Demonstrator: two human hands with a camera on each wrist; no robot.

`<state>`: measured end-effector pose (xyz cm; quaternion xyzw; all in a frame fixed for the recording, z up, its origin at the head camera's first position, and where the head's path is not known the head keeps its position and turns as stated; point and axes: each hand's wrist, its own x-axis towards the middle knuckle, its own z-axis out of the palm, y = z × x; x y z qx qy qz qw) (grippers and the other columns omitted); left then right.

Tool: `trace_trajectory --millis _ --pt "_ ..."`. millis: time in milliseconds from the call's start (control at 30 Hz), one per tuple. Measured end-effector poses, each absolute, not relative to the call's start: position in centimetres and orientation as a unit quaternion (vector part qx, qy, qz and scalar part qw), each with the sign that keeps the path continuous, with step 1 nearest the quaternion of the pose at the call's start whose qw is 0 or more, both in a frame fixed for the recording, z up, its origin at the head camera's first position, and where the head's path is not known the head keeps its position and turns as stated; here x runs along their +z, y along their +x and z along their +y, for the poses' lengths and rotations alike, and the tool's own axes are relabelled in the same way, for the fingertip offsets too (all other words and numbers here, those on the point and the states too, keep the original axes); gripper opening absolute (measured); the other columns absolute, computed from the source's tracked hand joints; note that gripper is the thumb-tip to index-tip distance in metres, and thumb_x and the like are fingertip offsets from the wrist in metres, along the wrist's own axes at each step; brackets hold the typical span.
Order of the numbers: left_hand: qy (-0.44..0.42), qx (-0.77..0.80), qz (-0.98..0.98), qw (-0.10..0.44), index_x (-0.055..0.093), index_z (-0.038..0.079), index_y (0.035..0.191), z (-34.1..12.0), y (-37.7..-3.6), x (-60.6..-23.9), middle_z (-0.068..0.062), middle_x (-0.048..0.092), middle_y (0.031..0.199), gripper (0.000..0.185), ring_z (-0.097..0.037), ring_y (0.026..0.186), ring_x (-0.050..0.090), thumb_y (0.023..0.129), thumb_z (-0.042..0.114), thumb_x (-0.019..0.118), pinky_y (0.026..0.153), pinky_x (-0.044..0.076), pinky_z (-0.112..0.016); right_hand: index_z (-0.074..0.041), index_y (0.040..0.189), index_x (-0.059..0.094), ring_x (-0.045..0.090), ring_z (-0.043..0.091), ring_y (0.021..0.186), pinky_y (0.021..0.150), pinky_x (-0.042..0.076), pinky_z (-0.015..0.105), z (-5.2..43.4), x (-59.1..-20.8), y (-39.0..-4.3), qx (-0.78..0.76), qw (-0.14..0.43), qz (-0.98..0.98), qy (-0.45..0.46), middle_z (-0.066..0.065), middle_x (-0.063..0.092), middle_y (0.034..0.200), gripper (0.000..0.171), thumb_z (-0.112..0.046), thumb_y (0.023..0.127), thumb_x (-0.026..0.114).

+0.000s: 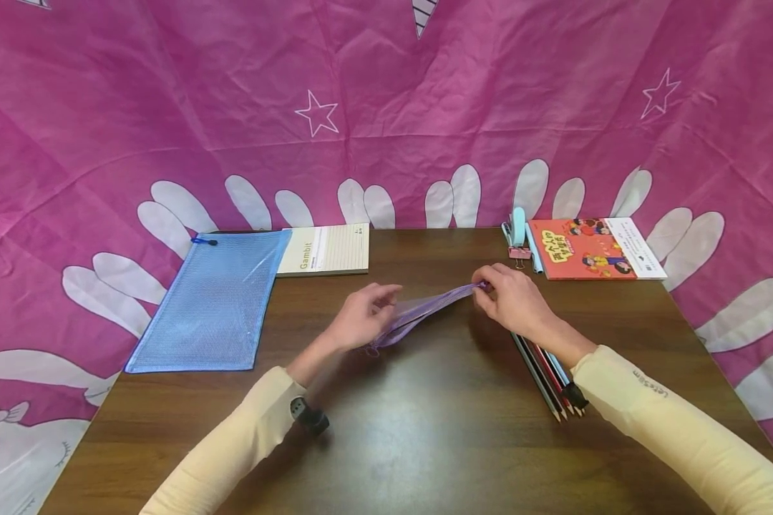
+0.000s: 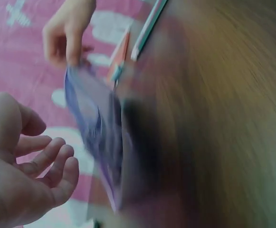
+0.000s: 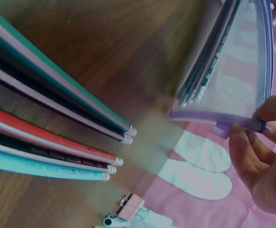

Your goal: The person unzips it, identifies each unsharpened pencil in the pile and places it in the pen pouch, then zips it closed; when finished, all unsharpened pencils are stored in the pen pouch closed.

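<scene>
My right hand (image 1: 514,297) pinches one corner of a purple see-through zipper pouch (image 1: 428,306) and holds it up above the table. Several pencils (image 3: 208,66) show inside the pouch in the right wrist view. My left hand (image 1: 363,316) is beside the pouch's other end, its fingers loosely bent; the left wrist view shows it apart from the pouch (image 2: 99,128). Below my right forearm, several loose pencils (image 1: 541,375) in green, black, red and light blue lie on the table, partly hidden by the arm.
A blue mesh zipper pouch (image 1: 206,307) lies at the left, overlapping a notepad (image 1: 335,250). At the back right are a light-blue stapler (image 1: 518,225), a pink binder clip (image 1: 519,253) and a red-covered book (image 1: 582,250). A pink curtain (image 1: 386,93) hangs behind the table.
</scene>
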<state>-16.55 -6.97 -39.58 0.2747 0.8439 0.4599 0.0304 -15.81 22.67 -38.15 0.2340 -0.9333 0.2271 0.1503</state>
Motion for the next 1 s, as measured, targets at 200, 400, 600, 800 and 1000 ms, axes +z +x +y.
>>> trace_trajectory --millis 200,400,600,800,1000 --pt "0.252 0.469 0.846 0.011 0.062 -0.005 0.130 -10.4 -16.2 -41.0 -0.022 0.063 0.107 0.048 -0.030 0.096 0.063 0.084 -0.012 0.051 0.083 0.053 -0.043 -0.003 0.095 0.067 0.064 0.022 0.070 0.060 0.056 0.039 23.6 -37.7 -15.9 0.254 0.159 -0.928 0.220 0.009 0.066 0.081 0.010 -0.004 0.086 0.073" --pt "0.294 0.438 0.849 -0.023 0.063 -0.002 0.132 -11.1 -16.1 -42.4 -0.020 0.060 0.116 0.054 -0.027 0.091 0.063 0.079 -0.012 0.063 0.075 0.053 -0.035 -0.003 0.095 0.068 0.061 0.018 0.065 0.057 0.052 0.035 23.8 -37.7 -16.0 0.276 0.161 -0.924 0.212 0.007 0.067 0.080 0.009 -0.003 0.087 0.071" --pt "0.291 0.456 0.838 -0.067 0.074 0.002 0.115 -10.8 -16.3 -42.7 -0.010 0.066 0.110 0.034 -0.026 0.097 0.064 0.082 -0.004 0.076 0.082 0.054 -0.039 -0.004 0.097 0.068 0.057 0.016 0.064 0.054 0.049 0.030 23.9 -37.5 -15.9 0.300 0.138 -0.922 0.203 0.004 0.066 0.078 0.008 -0.003 0.089 0.070" --pt "0.261 0.503 0.820 -0.079 0.077 -0.002 0.104 -10.7 -16.6 -42.9 -0.011 0.068 0.103 0.023 -0.025 0.093 0.066 0.082 -0.007 0.076 0.081 0.057 -0.037 -0.003 0.100 0.069 0.059 0.023 0.073 0.063 0.051 0.039 23.4 -37.5 -15.8 0.252 0.151 -0.930 0.223 0.009 0.064 0.087 0.015 -0.004 0.085 0.073" --pt "0.249 0.521 0.813 -0.077 0.077 -0.002 0.103 -10.3 -16.6 -42.9 -0.011 0.069 0.102 0.022 -0.024 0.090 0.067 0.082 -0.008 0.076 0.079 0.057 -0.034 -0.006 0.114 0.067 0.051 0.039 0.099 0.079 0.041 0.053 20.0 -37.3 -15.3 0.152 0.199 -0.923 0.293 0.019 0.056 0.113 0.043 -0.019 0.076 0.082"
